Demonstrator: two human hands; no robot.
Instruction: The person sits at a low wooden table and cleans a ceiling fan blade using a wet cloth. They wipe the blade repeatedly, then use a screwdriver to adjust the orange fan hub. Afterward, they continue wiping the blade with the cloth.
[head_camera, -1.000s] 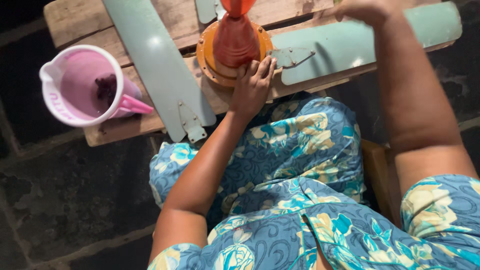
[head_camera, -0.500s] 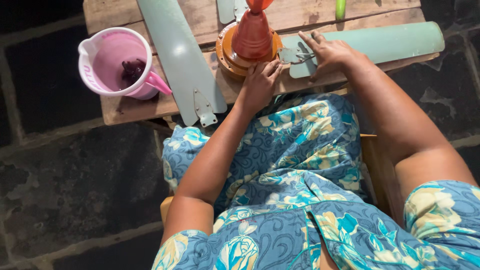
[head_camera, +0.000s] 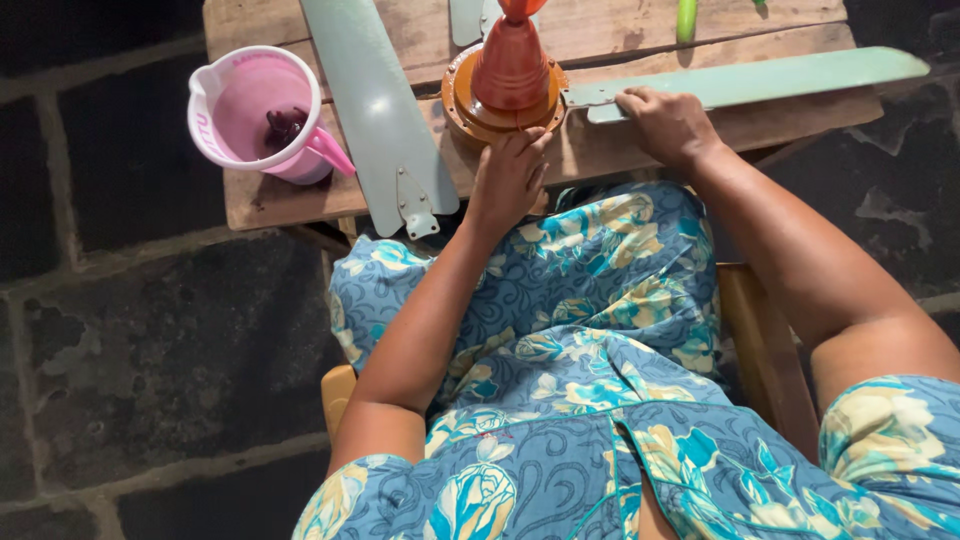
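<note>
Here, seen from above, the left hand (head_camera: 508, 178) rests open-fingered against the orange fan motor (head_camera: 503, 90) on the wooden table (head_camera: 300, 200), steadying it, while the right hand (head_camera: 668, 122) grips a pale green blade (head_camera: 760, 78) (a pink jug (head_camera: 255, 110) stands nearby).

At the upper left I see a pink jug (head_camera: 262, 112) with a dark clump inside, standing on a worn wooden table (head_camera: 290, 200). A green stick-like object (head_camera: 685, 18) lies at the top edge. Dark stone floor (head_camera: 130, 330) fills the left.
</note>
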